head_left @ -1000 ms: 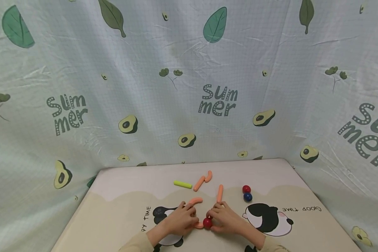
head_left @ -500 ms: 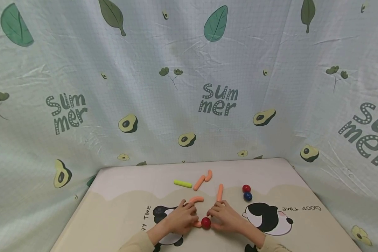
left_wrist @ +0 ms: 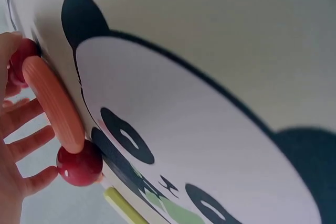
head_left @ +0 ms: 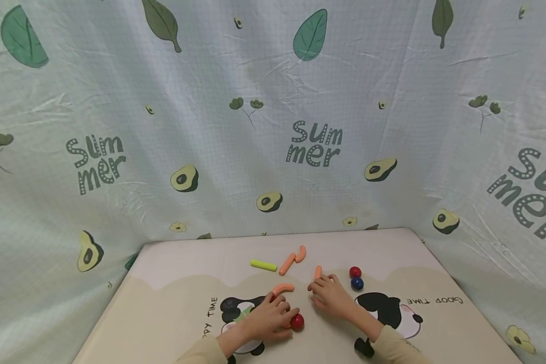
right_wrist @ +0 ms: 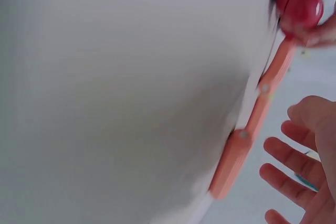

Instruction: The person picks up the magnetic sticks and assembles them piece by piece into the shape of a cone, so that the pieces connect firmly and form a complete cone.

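Note:
My left hand (head_left: 269,320) pinches a glossy red ball (head_left: 297,322) between thumb and index finger at the front middle. In the left wrist view, a ribbed, slightly curved orange stick (left_wrist: 55,103) runs from this ball to a second red ball (left_wrist: 80,164), which the little finger touches; the head view hides that second ball under the hand. Just beyond the left fingertips lies a curved orange stick (head_left: 283,288). My right hand (head_left: 331,297) is over the table with loosely bent fingers and holds nothing; it partly covers a straight orange stick (head_left: 318,271).
Farther back lie a yellow-green stick (head_left: 264,265) and two orange sticks, one straight (head_left: 287,264) and one curved (head_left: 301,254). To the right, a red ball (head_left: 355,272) touches a blue ball (head_left: 357,283). The printed table (head_left: 164,293) meets a patterned curtain (head_left: 227,151).
My right hand has left the red ball and moved forward, over the straight orange stick. My left hand has shifted right, and its thumb and index finger have taken hold of the ball.

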Tool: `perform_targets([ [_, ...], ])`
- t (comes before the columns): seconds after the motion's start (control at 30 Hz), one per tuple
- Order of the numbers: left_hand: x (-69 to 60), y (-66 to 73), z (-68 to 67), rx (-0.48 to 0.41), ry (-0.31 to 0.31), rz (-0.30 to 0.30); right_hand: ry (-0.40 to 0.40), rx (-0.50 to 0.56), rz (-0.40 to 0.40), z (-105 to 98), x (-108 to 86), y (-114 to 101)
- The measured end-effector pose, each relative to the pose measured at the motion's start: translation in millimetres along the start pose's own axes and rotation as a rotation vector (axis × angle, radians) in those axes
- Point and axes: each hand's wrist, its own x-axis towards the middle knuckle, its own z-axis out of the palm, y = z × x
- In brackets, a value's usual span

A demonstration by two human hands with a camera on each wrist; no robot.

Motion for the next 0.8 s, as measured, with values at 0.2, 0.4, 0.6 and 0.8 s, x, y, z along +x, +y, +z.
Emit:
perform_targets([
  [0.2, 1.6, 2.2, 2.6, 0.018, 0.018, 0.024, 0.023, -0.066, 0.064, 9, 10.3, 21],
  [0.4, 2.8, 3.4, 2.6, 0.033, 0.058, 0.029, -0.003, -0.1, 0.11, 13, 17.2, 35],
  [0.6, 3.3, 4.4, 0.8, 0.062, 0.1, 0.033, -0.025, -0.049, 0.16, 15, 28.0, 40],
  [0.8, 3.1, 4.4, -2.2, 0.085, 0.125, 0.052, -0.01, -0.004, 0.17, 22, 37.3, 41],
])
